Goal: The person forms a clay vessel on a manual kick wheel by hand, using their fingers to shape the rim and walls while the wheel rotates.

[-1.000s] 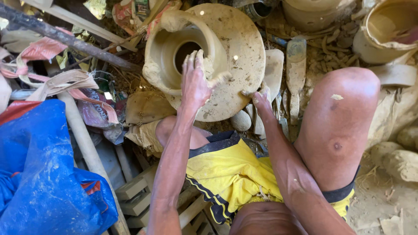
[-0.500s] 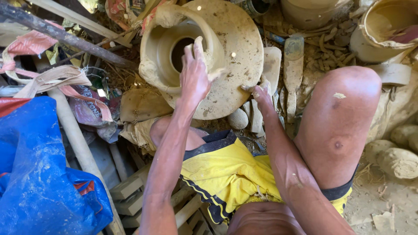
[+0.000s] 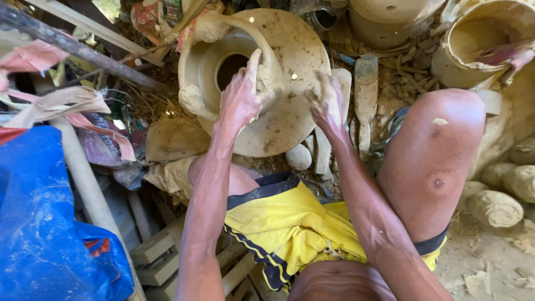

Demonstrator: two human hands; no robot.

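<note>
A wet clay pot [image 3: 209, 69] with a dark round opening sits on a clay-smeared round wheel [image 3: 295, 50]. My left hand [image 3: 241, 95] rests flat against the pot's near wall, fingers spread and pointing up over the rim. My right hand [image 3: 329, 100] is blurred over the wheel's right edge, fingers loosely curled; whether it holds clay is unclear. I sit in yellow shorts [image 3: 290, 223], right knee [image 3: 440, 128] raised beside the wheel.
A blue tarp [image 3: 44, 234] lies at left beside a pale pipe [image 3: 83, 178]. Clay vessels [image 3: 473, 44] stand at the upper right, clay lumps [image 3: 496, 206] at right. A flat wooden tool [image 3: 365, 95] and a smooth stone [image 3: 299, 157] lie by the wheel. Wooden slats [image 3: 161, 251] sit below.
My right hand rose from the wheel's lower edge onto its right side. My left hand shifted slightly along the pot's wall. The view drifted a little.
</note>
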